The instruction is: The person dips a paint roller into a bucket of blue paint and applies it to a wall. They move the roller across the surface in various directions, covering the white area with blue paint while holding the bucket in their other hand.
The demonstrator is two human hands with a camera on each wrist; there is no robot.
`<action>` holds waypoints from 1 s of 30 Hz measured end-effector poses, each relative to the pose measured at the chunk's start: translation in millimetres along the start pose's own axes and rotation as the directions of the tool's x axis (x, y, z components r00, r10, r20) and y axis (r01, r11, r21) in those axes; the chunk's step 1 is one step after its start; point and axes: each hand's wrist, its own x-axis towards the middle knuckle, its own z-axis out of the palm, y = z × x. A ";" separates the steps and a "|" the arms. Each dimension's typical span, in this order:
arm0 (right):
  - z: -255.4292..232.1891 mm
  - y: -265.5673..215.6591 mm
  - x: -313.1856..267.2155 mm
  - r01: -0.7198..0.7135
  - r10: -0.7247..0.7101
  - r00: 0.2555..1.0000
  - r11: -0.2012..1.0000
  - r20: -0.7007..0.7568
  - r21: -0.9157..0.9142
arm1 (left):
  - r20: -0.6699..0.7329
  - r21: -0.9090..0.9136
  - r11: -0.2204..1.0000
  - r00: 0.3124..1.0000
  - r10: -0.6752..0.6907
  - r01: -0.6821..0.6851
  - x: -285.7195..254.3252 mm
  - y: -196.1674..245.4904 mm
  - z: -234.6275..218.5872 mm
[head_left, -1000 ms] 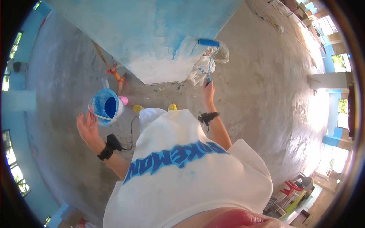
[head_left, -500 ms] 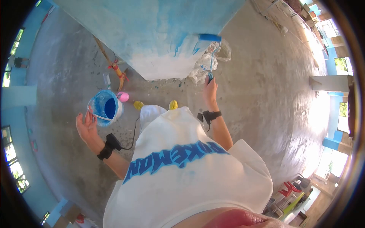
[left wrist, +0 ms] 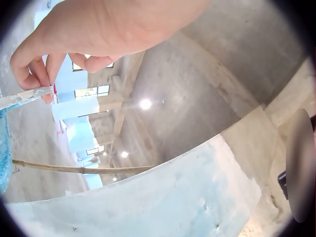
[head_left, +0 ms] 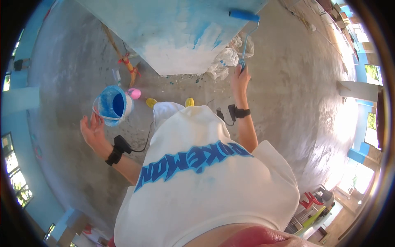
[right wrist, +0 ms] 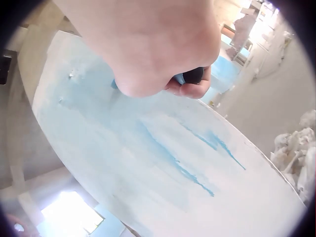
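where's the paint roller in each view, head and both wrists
Head: paint roller at top, right of centre, its sleeve on the column's edge, handle in the right hand.
Left wrist: not in it; only the left hand pinching the bucket's wire handle.
Right wrist: only the dark handle grip shows, under the curled fingers.
Shared landmark: the blue-streaked white column.

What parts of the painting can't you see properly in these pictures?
- Roller handle: in the right wrist view, the right hand wraps it, so only a dark bit shows.
- Paint roller: the right wrist view misses it, hidden behind the hand.
- Bucket: in the left wrist view, cut off at the left edge; only its handle, pinched by the left hand, shows.
- Paint level: too small in the head view.
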 end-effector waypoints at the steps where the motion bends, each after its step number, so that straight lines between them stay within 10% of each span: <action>1: 1.0 14.8 -8.7 -0.010 0.010 1.000 1.000 0.014 -0.018 | 0.001 0.001 1.000 1.000 -0.004 0.004 2.2 -0.2 -2.0; 10: 34.8 153.6 -75.8 -0.203 0.396 0.848 0.857 0.353 -0.473 | -0.029 -0.002 0.999 0.999 -0.039 0.039 15.4 -2.3 -8.1; 17: 96.4 201.6 -57.9 -0.205 0.444 0.777 0.849 0.447 -0.487 | -0.072 -0.004 0.997 0.995 -0.075 0.074 20.0 3.9 -7.2; 22: 85.0 144.1 -39.1 -0.513 0.653 0.635 0.756 0.413 -0.407 | -0.065 -0.002 0.994 0.992 -0.110 0.110 32.4 11.6 -16.6; 30: 1.7 42.5 -40.3 -0.263 0.432 0.851 0.842 0.299 -0.471 | 0.004 0.051 0.993 0.994 -0.108 0.108 39.3 22.7 -9.8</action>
